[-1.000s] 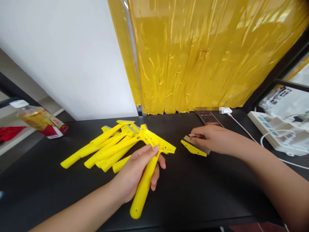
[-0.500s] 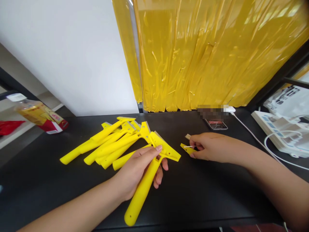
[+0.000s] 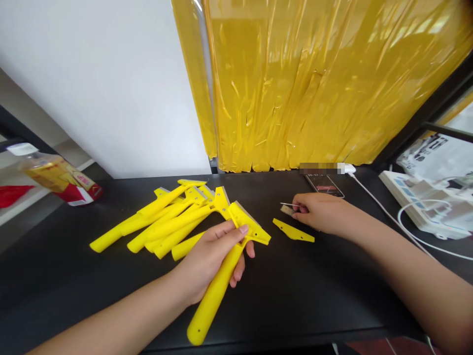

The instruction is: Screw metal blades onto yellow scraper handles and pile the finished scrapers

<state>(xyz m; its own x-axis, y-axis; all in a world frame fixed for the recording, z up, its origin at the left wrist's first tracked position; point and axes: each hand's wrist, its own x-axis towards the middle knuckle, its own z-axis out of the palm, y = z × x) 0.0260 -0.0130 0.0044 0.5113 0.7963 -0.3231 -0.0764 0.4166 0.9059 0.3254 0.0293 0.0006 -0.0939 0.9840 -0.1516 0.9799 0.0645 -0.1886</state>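
Observation:
My left hand [image 3: 216, 251] is wrapped round a yellow scraper [image 3: 214, 296], its thumb on the wide head and the handle slanting toward the near edge. A grey blade edge shows along that head. My right hand [image 3: 314, 211] pinches a thin metal rod [image 3: 288, 204], over a small grey blade piece [image 3: 287, 211] on the black table. Just in front of it lies a loose yellow plate [image 3: 293, 231] with small holes. Several yellow scrapers [image 3: 162, 222] are piled left of my left hand, some heads overlapping.
A drink bottle [image 3: 61, 175] leans at the far left. At the back right are a phone [image 3: 325, 186] with a white cable and a white power strip [image 3: 414, 204]. Yellow film [image 3: 295, 88] and a white panel [image 3: 111, 88] rise behind the table [image 3: 295, 296].
My right hand has moved slightly back from the yellow plate toward the grey blade piece, still with the rod. The whole plate now shows. My left hand keeps its hold on the scraper.

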